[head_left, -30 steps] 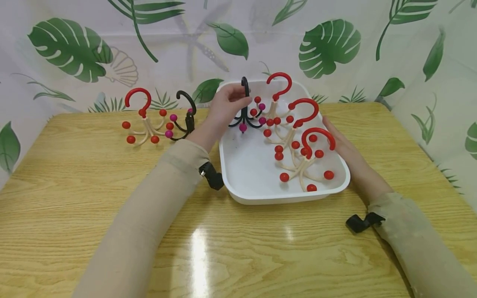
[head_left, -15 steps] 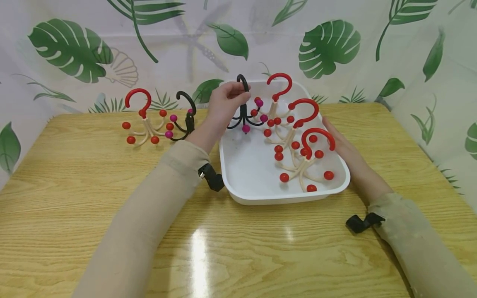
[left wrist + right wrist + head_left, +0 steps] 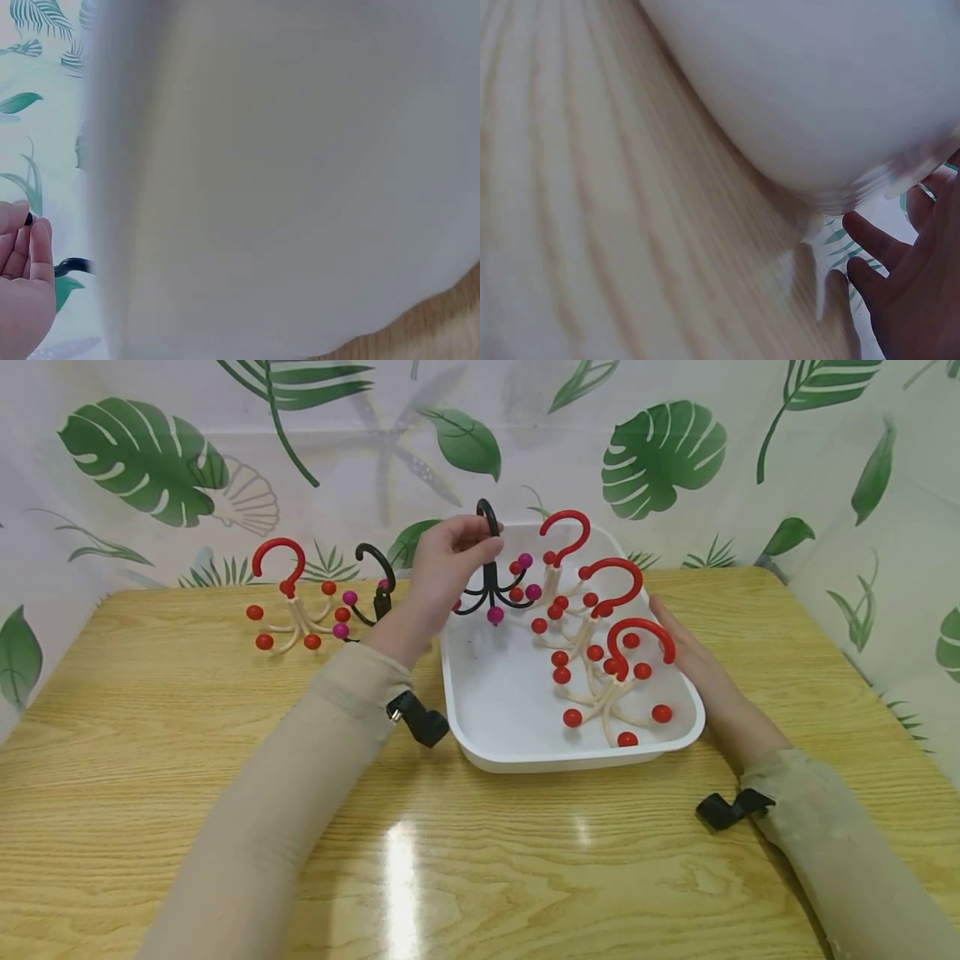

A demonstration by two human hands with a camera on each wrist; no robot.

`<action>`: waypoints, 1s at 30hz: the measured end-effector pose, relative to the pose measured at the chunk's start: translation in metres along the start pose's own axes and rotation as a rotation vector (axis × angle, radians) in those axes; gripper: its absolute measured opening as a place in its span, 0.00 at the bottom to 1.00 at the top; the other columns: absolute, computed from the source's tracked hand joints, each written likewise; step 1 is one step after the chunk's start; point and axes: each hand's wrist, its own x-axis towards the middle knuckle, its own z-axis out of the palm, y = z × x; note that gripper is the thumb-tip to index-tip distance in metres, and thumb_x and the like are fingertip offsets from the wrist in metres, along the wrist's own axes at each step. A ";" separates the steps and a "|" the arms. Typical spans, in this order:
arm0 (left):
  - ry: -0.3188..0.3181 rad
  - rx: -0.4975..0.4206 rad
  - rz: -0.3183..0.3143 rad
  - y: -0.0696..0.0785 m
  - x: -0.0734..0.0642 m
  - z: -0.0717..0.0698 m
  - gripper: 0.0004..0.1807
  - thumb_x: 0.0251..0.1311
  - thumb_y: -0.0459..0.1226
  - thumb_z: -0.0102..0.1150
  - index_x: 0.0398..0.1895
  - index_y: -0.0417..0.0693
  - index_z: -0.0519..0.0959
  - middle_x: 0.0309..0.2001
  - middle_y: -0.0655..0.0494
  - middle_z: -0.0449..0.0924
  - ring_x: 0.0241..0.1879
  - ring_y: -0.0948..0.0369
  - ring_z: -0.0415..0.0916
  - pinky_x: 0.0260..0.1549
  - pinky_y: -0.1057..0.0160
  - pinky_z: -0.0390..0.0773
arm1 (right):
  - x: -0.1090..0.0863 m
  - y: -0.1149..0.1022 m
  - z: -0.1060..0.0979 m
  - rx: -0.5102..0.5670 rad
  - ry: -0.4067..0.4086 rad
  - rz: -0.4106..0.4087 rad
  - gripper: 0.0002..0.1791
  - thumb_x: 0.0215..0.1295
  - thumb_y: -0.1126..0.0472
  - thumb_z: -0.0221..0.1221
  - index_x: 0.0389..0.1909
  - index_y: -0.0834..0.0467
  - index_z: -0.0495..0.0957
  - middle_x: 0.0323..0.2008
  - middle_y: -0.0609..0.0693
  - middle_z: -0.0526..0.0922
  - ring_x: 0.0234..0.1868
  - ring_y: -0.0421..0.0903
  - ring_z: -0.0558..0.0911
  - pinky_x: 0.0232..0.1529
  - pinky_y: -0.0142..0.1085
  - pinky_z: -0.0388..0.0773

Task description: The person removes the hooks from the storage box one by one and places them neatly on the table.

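Observation:
In the head view my left hand (image 3: 442, 564) pinches the stem of a black multi-arm hanging hook (image 3: 490, 575) with magenta ball tips. It is upright over the back left part of a white plastic basin (image 3: 570, 764). Part of that hook shows beside my left hand (image 3: 22, 285) in the left wrist view. Along the basin's right half stand a back red-topped hook (image 3: 553, 577), a middle one (image 3: 622, 593) and a front one (image 3: 618, 685), all with cream arms and red balls. My right hand (image 3: 697, 668) lies along the basin's outer right side, fingers extended in the right wrist view.
Left of the basin, on the wooden table (image 3: 187, 752), stand another red-topped hook (image 3: 294, 610) and a second black hook (image 3: 382, 602), partly behind my left forearm. A leaf-print cloth (image 3: 525, 443) hangs behind the table.
My left hand has risen slightly, lifting the black hook, whose top now leans a little left. The red-topped hook at the basin's back has shifted slightly. My right hand stays put.

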 end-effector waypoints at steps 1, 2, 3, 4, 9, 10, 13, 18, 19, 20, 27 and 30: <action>0.000 -0.002 0.006 0.001 -0.001 -0.001 0.13 0.56 0.36 0.60 0.44 0.44 0.77 0.42 0.54 0.77 0.43 0.61 0.73 0.44 0.67 0.72 | 0.000 0.000 0.000 0.001 -0.002 -0.001 0.30 0.68 0.46 0.41 0.67 0.28 0.40 0.70 0.34 0.38 0.71 0.42 0.34 0.65 0.56 0.42; -0.003 -0.004 0.012 0.002 -0.001 -0.001 0.13 0.56 0.36 0.60 0.44 0.44 0.77 0.42 0.54 0.77 0.43 0.61 0.73 0.44 0.67 0.72 | -0.001 0.000 0.000 0.002 -0.002 0.001 0.30 0.68 0.46 0.41 0.67 0.28 0.41 0.70 0.34 0.38 0.71 0.42 0.34 0.65 0.56 0.42; -0.006 -0.010 0.015 0.004 -0.002 -0.002 0.13 0.56 0.36 0.60 0.44 0.43 0.77 0.42 0.53 0.77 0.43 0.61 0.73 0.44 0.67 0.72 | -0.001 -0.001 0.000 0.003 -0.003 0.002 0.30 0.68 0.46 0.41 0.67 0.28 0.41 0.70 0.34 0.38 0.71 0.42 0.34 0.65 0.56 0.43; -0.009 -0.015 0.016 0.005 -0.002 -0.002 0.13 0.56 0.36 0.60 0.44 0.43 0.77 0.42 0.53 0.77 0.43 0.60 0.73 0.44 0.67 0.72 | -0.001 0.000 0.000 0.003 -0.004 0.002 0.30 0.68 0.46 0.41 0.67 0.28 0.41 0.70 0.34 0.38 0.71 0.42 0.34 0.65 0.56 0.43; -0.031 -0.046 0.022 0.013 -0.006 -0.003 0.13 0.56 0.35 0.60 0.45 0.42 0.77 0.42 0.52 0.77 0.43 0.60 0.73 0.45 0.67 0.73 | -0.002 -0.002 0.001 0.011 -0.009 -0.001 0.30 0.68 0.46 0.41 0.67 0.28 0.40 0.70 0.34 0.39 0.71 0.42 0.34 0.65 0.56 0.43; -0.037 -0.055 0.026 0.015 -0.007 -0.003 0.13 0.56 0.35 0.60 0.45 0.41 0.76 0.43 0.52 0.77 0.43 0.59 0.73 0.45 0.67 0.73 | -0.002 -0.002 0.001 0.012 -0.010 0.000 0.30 0.68 0.46 0.40 0.67 0.28 0.40 0.70 0.34 0.38 0.71 0.42 0.34 0.65 0.56 0.42; -0.053 -0.072 0.036 0.019 -0.009 -0.003 0.13 0.56 0.34 0.59 0.45 0.40 0.76 0.43 0.52 0.77 0.43 0.59 0.74 0.45 0.67 0.73 | -0.003 -0.003 0.001 0.007 -0.008 0.005 0.30 0.68 0.46 0.40 0.67 0.28 0.40 0.70 0.34 0.38 0.71 0.42 0.34 0.65 0.57 0.40; -0.074 -0.075 0.043 0.026 -0.017 -0.005 0.14 0.56 0.35 0.59 0.45 0.41 0.76 0.43 0.51 0.77 0.42 0.58 0.74 0.46 0.64 0.73 | -0.002 -0.001 0.000 -0.003 -0.003 0.011 0.30 0.68 0.46 0.41 0.67 0.28 0.40 0.70 0.33 0.39 0.71 0.42 0.34 0.65 0.56 0.42; -0.077 -0.078 0.048 0.028 -0.019 -0.005 0.14 0.56 0.35 0.59 0.45 0.41 0.76 0.42 0.51 0.77 0.42 0.58 0.74 0.45 0.63 0.74 | -0.002 -0.002 0.000 0.000 -0.003 0.009 0.30 0.68 0.46 0.41 0.67 0.28 0.40 0.70 0.33 0.39 0.71 0.42 0.35 0.65 0.56 0.42; -0.082 -0.079 0.054 0.030 -0.022 -0.006 0.14 0.56 0.35 0.59 0.45 0.41 0.76 0.42 0.51 0.77 0.42 0.58 0.74 0.45 0.63 0.74 | -0.002 -0.002 0.000 0.004 -0.004 0.008 0.30 0.68 0.46 0.41 0.67 0.28 0.40 0.70 0.33 0.39 0.71 0.42 0.35 0.65 0.56 0.43; -0.111 -0.073 0.078 0.045 -0.043 -0.014 0.11 0.55 0.38 0.61 0.40 0.42 0.76 0.40 0.51 0.76 0.41 0.57 0.73 0.43 0.63 0.75 | -0.001 -0.002 0.000 0.020 -0.012 -0.007 0.31 0.68 0.46 0.41 0.67 0.29 0.40 0.70 0.34 0.38 0.71 0.42 0.35 0.65 0.56 0.43; -0.119 -0.072 0.105 0.049 -0.052 -0.019 0.10 0.55 0.37 0.61 0.38 0.42 0.77 0.39 0.50 0.76 0.40 0.55 0.72 0.42 0.61 0.75 | -0.001 -0.001 0.000 0.016 -0.011 -0.003 0.30 0.68 0.46 0.41 0.67 0.28 0.40 0.70 0.34 0.39 0.71 0.42 0.36 0.65 0.56 0.44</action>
